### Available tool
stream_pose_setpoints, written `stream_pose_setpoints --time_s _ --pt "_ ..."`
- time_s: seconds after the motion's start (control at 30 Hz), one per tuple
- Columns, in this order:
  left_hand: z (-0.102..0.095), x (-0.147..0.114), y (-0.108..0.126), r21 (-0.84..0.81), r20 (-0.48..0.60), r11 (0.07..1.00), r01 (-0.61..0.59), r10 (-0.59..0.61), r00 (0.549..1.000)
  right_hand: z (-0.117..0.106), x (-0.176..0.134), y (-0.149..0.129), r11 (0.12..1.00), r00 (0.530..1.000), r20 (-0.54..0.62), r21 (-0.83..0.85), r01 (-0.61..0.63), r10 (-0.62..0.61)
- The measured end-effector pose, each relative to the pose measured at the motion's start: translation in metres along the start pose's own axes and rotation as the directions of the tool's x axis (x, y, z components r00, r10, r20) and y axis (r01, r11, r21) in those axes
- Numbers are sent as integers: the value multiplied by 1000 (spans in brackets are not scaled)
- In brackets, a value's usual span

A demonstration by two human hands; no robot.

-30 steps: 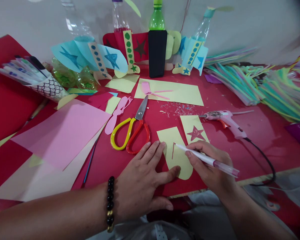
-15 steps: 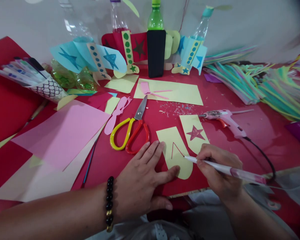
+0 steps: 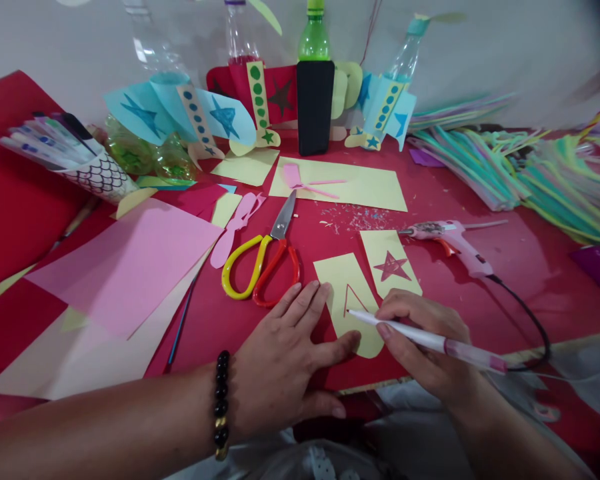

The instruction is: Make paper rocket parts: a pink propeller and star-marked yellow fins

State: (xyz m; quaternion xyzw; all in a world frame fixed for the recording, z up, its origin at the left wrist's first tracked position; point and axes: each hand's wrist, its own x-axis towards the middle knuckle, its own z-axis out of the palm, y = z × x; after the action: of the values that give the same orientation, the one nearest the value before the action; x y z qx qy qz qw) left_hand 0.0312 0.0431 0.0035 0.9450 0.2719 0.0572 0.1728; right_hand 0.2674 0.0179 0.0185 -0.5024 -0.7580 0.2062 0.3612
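The red surface (image 3: 320, 230) is being partly covered at the left by a rectangular pink paper sheet (image 3: 130, 260). Space just beyond the left hand (image 3: 280, 363) is being taken up by steel scissors with yellow and red handles (image 3: 269, 239); farther right, by a star-marked pale-yellow paper (image 3: 393, 267) and a pink glue gun (image 3: 450, 237). Between the hands, a round-ended pale-yellow paper piece (image 3: 339, 293) is being touched by the left index finger, and a slim white pink-ended pen (image 3: 425, 338) is being clamped in the right hand's (image 3: 430, 340) fingers, tip at the drawn red lines (image 3: 346, 297). The left hand is being spread palm-down; the right is being curled.
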Motion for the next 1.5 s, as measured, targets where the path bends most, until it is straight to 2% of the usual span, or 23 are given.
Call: stream_pose_setpoints --time_s 0.53,0.73,0.93,1.17,1.33,1.5 --pt "1 -1 0 -7 -33 1000 -15 15 999 2 -1 2 1000 996 86 24 10 -13" --pt "1 -1 0 2 -51 1000 -20 20 999 4 0 0 999 999 23 9 42 -42" --pt "0 0 0 17 -46 1000 -14 15 999 8 2 2 994 993 75 78 81 -87" --pt "1 -1 0 17 -59 1000 -18 19 998 9 4 3 991 989 95 79 107 -114" --pt "1 0 0 15 -24 1000 -15 16 1000 10 5 0 999 998 36 -13 47 -46" --pt "-1 0 0 5 4 1000 -4 4 1000 7 3 0 982 992 -116 -176 -62 42"
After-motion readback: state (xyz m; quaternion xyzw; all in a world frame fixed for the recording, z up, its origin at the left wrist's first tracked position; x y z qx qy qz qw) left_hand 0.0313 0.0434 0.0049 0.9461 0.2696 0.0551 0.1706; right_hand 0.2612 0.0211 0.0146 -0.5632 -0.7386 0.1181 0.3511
